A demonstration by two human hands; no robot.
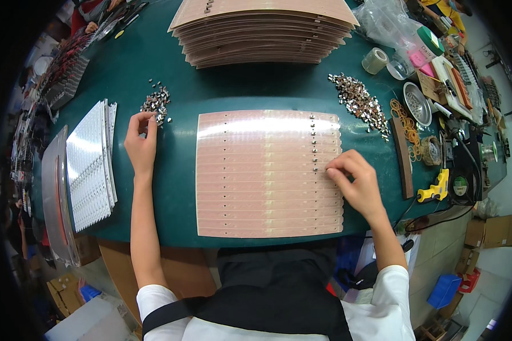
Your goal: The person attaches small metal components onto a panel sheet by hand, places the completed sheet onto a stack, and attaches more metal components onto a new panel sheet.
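In front of me on the green table lies a flat pinkish board (256, 190), marked off in horizontal strips. Small shiny metal pieces (314, 150) sit in a column along the upper part of its right side. My right hand (355, 181) is over the board's right edge, thumb and forefinger pinched beside the lowest of these pieces; whatever is between the fingertips is too small to make out. At the left, my left hand (140, 142) has its fingertips together at the near edge of a small pile of metal pieces (156, 100). What those fingers hold is hidden.
A tall stack of similar boards (261, 40) stands at the back. Another metal-piece pile (359, 103) lies right. White strip sheets (91, 170) stand left. Rubber bands (406, 128), a metal bowl (417, 104), a dark bar (401, 159) and a yellow glue gun (435, 186) line the right.
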